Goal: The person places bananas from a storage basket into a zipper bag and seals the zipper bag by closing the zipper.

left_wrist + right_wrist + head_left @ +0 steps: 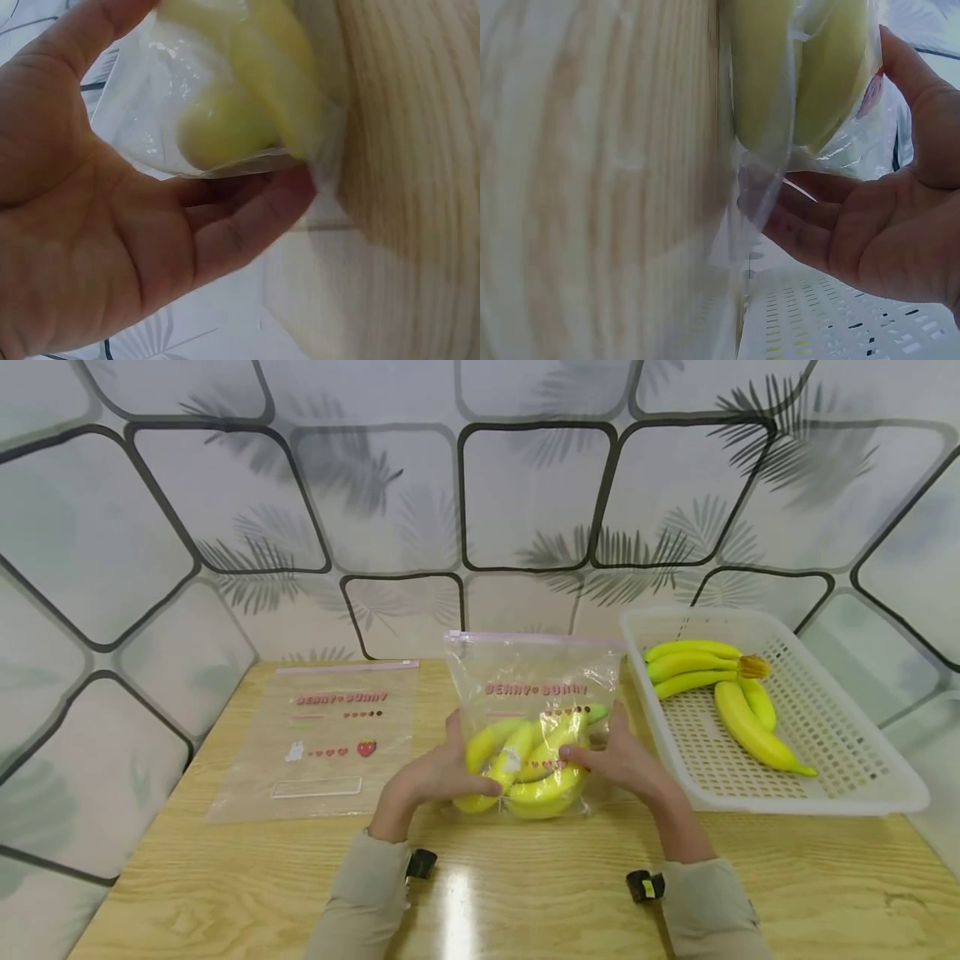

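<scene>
A clear zip bag (534,670) with pink lettering stands upright on the wooden table (525,893). It holds a bunch of yellow bananas (525,764). My left hand (438,772) grips the bag's left side, thumb on the front and fingers behind. On the other side my right hand (618,764) grips it the same way. In the left wrist view my left hand (112,247) cups the bag (146,124), with a banana (225,131) close above the fingers. The right wrist view shows my right hand (870,240) around the plastic (765,180) and the bananas (817,75).
A second, empty zip bag (322,739) lies flat on the table to the left. A white perforated basket (862,777) at the right holds another bunch of bananas (727,693). A patterned wall stands close behind the table.
</scene>
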`<state>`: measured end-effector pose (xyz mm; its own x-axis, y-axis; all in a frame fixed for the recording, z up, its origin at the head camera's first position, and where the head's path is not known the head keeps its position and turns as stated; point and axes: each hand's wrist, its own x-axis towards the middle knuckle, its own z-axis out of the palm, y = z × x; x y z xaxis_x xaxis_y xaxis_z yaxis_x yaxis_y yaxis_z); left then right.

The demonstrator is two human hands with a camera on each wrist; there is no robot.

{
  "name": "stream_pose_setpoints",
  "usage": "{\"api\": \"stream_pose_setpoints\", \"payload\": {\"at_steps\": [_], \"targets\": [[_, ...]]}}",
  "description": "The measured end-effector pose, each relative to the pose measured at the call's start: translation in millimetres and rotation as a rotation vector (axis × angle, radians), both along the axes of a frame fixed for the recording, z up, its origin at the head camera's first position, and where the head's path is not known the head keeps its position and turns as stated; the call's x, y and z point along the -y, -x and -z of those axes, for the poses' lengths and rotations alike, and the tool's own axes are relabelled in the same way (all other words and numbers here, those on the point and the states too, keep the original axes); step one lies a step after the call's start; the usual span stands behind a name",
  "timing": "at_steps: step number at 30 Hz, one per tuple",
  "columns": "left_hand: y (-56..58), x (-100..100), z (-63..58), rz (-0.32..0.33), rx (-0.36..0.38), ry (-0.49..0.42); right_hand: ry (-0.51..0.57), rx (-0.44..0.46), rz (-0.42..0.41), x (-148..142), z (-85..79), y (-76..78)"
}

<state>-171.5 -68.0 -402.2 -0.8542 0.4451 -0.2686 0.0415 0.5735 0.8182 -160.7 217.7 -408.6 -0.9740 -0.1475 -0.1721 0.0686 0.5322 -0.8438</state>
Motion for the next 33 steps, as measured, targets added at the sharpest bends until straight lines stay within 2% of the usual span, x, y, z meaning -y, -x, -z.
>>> {"api": "stream_pose_setpoints", "payload": {"at_steps": [3,7,11,15,18,21,25,30,33], "targets": [[1.9,-1.8,0.1,-0.081,0.002,0.016,-0.011,0.046,0.02,0.9,-1.0,1.2],[5.6,-3.4,3.3,-0.163,-0.026,0.048,-0.042,0.038,-0.002,3.8,-0.9,1.7],[6.6,-4.5,6.2,-0.16,-0.063,0.085,-0.113,0.051,-0.02,6.4,0.1,1.5],[5.5,-0.7,8.3,-0.081,-0.089,0.053,-0.148,0.074,-0.005,7.5,0.8,1.5],[5.5,5.1,8.8,-0.025,-0.078,-0.002,-0.092,0.076,0.0,6.7,0.7,1.5],[6.6,9.2,6.8,-0.056,-0.07,-0.027,-0.027,0.07,-0.001,4.9,0.2,1.9],[8.6,10.9,6.6,-0.142,-0.072,-0.051,-0.034,0.073,-0.009,3.3,-0.1,2.7],[12.0,12.3,12.8,-0.157,-0.031,-0.117,-0.029,0.067,0.003,4.6,0.6,3.3],[14.3,13.0,15.8,-0.177,-0.034,-0.145,-0.027,0.04,0.006,6.2,2.6,4.0]]}}
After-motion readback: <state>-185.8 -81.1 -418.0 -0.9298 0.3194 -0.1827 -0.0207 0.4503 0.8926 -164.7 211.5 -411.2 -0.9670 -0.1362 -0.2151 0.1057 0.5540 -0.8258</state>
